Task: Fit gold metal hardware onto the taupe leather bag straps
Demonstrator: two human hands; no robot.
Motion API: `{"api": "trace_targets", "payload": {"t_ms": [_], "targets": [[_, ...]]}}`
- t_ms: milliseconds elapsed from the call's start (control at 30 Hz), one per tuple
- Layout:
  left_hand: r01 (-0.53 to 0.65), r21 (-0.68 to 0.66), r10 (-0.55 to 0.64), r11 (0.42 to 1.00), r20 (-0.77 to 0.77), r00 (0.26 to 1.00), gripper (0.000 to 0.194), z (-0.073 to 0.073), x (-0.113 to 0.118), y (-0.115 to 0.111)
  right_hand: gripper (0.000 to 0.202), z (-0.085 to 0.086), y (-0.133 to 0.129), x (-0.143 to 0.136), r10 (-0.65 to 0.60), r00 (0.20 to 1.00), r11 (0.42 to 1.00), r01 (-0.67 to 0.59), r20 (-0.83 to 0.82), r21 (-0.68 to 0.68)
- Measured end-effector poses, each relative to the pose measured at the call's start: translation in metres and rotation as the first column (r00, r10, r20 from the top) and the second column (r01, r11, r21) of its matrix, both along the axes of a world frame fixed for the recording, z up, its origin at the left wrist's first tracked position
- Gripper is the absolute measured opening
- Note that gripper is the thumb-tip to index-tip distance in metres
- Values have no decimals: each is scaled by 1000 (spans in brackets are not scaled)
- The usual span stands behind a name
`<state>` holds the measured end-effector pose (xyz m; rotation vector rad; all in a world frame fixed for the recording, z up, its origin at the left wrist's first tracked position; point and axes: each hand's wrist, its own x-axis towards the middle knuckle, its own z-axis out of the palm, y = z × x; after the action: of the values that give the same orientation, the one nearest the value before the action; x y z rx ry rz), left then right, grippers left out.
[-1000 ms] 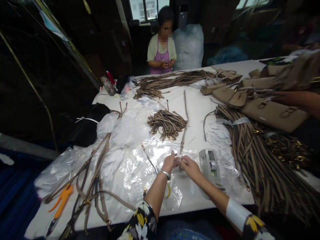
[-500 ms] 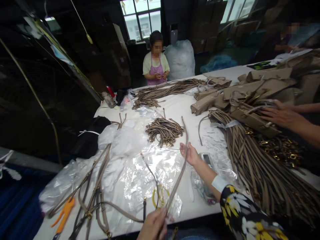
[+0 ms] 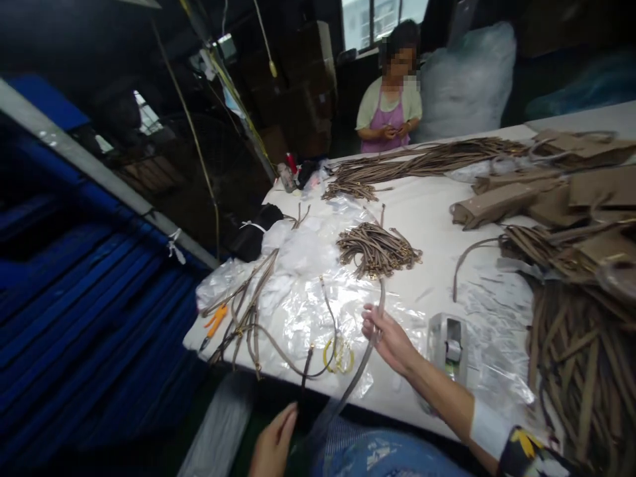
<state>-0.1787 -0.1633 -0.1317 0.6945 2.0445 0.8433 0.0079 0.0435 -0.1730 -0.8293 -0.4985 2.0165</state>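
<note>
A long taupe strap (image 3: 365, 361) runs up through my right hand (image 3: 392, 339), whose curled fingers and thumb close around it over the plastic sheet. Its upper tip points at a bundle of short straps with brass clasps (image 3: 375, 248). The lower part blurs as it drops past the table edge. My left hand (image 3: 275, 437) is low, in front of the table, with thumb and fingers pressed together; what they hold, if anything, is hidden. Close above it, a short dark strap (image 3: 307, 371) with a metal end hangs over the edge, near yellow rings (image 3: 338, 356).
Orange-handled pliers (image 3: 215, 321) and loose straps (image 3: 253, 305) lie at left. On the right are a clear box (image 3: 450, 344), a large strap pile (image 3: 586, 358) and taupe bags (image 3: 501, 202). Opposite stands a person (image 3: 390, 112) in a purple apron. Blue panels (image 3: 99, 318) fill the left.
The view has swung left, and the co-worker's arms at right have left the picture. My left hand has moved down off the table edge. My right hand still grips the long strap.
</note>
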Motion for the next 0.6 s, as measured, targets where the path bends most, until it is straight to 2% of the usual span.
{"api": "trace_targets", "payload": {"t_ms": [67, 133, 167, 233, 300, 367, 467, 600], "targets": [[-33, 102, 6, 994, 252, 968, 53, 0, 17, 33, 25, 12, -40, -13, 160, 987, 986, -160, 5, 53], [-116, 223, 3, 968, 452, 892, 65, 10, 34, 68, 30, 21, -71, -19, 299, 954, 948, -301, 33, 106], [-155, 272, 1, 950, 493, 870, 66, 18, 41, 83, 33, 23, -83, -20, 359, 932, 922, -364, 56, 131], [-246, 287, 59, 926, 532, 844, 66, 33, 51, 102, 38, 24, -99, -20, 455, 883, 866, -469, 115, 173], [-283, 314, 56, 906, 574, 817, 61, 46, 56, 107, 42, 22, -108, -18, 514, 839, 812, -544, 180, 214], [-302, 344, 28, 889, 617, 786, 54, 53, 58, 101, 44, 20, -112, -17, 536, 811, 771, -584, 236, 255], [-340, 360, 27, 869, 652, 758, 43, 57, 56, 88, 46, 20, -114, -20, 522, 795, 732, -604, 310, 317], [-355, 394, 14, 848, 653, 757, 38, 60, 48, 73, 46, 23, -120, -33, 488, 776, 683, -625, 399, 379]]}}
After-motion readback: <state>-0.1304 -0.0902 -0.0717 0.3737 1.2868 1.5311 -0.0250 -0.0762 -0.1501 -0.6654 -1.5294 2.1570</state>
